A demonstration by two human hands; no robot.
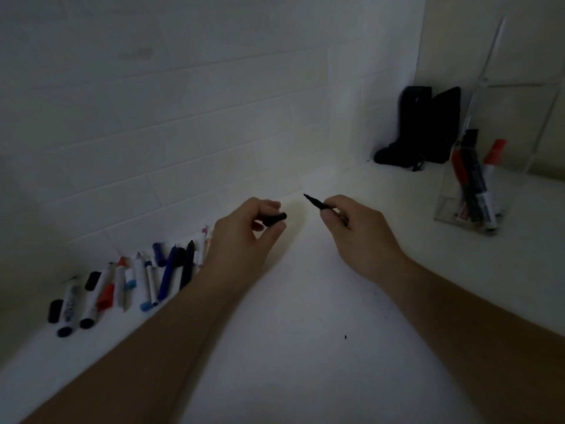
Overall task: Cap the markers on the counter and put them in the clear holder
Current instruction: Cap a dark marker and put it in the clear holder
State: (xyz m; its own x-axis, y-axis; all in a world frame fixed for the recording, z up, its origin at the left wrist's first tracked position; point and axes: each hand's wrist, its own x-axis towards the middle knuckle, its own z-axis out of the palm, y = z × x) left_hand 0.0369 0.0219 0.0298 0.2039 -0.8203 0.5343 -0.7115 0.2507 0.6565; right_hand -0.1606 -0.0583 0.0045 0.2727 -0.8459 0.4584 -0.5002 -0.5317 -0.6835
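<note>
Left hand (244, 231) pinches small black cap (274, 219) | right hand (351, 221) pinches thin black marker (315, 202) | gap between | align tip with cap mouth, press straight.

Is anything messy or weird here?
A bit messy: markers and loose caps lie jumbled along the wall, left on the counter. The right hand holds an uncapped pen; the left hand holds its cap. Nothing looks spilled or broken.
</note>
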